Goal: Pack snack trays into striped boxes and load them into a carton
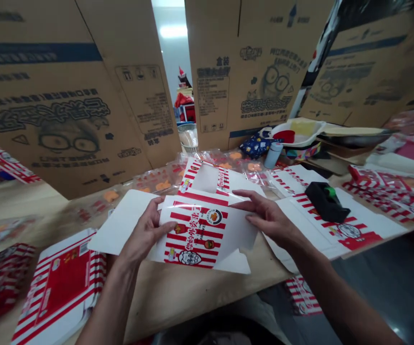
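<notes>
A red-and-white striped cardboard box blank (196,235), printed with characters and food pictures, is tilted up above the wooden table, its white flaps spread out. My left hand (149,227) grips its left edge, thumb on the printed face and fingers behind. On the upper right edge my right hand (264,215) pinches the card between thumb and fingers. Another striped piece of card (224,178) shows just behind, partly hidden; whether it is joined to the blank I cannot tell.
A stack of flat striped box blanks (63,278) lies at left. On the right, a black tape dispenser (325,201) sits on more blanks. Clear packets with orange pieces (164,184) line the back, before tall brown cartons (131,96). A light blue bottle (273,154) stands near a white basin (300,132).
</notes>
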A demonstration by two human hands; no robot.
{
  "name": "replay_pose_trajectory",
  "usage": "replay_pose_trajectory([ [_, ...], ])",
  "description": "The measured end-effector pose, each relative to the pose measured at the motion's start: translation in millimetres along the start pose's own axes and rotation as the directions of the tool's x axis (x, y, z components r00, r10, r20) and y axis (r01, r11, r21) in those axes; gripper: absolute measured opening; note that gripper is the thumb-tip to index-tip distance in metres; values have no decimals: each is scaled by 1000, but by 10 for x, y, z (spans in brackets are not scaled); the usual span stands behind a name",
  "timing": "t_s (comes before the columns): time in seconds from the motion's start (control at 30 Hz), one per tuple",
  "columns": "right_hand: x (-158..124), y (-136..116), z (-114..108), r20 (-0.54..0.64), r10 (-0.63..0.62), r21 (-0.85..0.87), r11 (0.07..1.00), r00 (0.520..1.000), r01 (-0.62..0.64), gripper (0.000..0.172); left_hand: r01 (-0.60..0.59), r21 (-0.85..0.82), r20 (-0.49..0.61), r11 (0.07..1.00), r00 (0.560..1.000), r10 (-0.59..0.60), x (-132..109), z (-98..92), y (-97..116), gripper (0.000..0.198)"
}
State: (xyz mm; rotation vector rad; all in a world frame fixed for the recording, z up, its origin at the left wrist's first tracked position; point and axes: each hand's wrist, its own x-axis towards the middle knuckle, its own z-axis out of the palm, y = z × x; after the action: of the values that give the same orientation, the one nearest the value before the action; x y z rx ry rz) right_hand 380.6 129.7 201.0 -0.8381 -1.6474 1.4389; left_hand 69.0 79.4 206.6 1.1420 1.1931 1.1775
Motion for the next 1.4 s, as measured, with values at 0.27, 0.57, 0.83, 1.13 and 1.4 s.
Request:
replay_pose_trajectory([
  [0.27,184,-353,-52,146,-190,-523,818,971,239,70,-79,693,-69,716,982,175,87,49,257,103],
  [0.57,443,-88,239,10,-118,-995,102,993,22,52,154,935,-217,321,961,172,210,500,-189,104],
  [0.83,541,-487,282,251,-152,-966,19,956,257,20,-126,986,73,106,910,408,260,525,-24,50],
  [1.13,100,-1465,113,-115,-930,-977,170,349,131,60,-438,600,-375,670,586,718,70,198,581,26],
  [1.4,154,-509,424,-207,-359,-216,924,910,315,76,-132,612,-620,780,533,576,-522,449,-265,23],
])
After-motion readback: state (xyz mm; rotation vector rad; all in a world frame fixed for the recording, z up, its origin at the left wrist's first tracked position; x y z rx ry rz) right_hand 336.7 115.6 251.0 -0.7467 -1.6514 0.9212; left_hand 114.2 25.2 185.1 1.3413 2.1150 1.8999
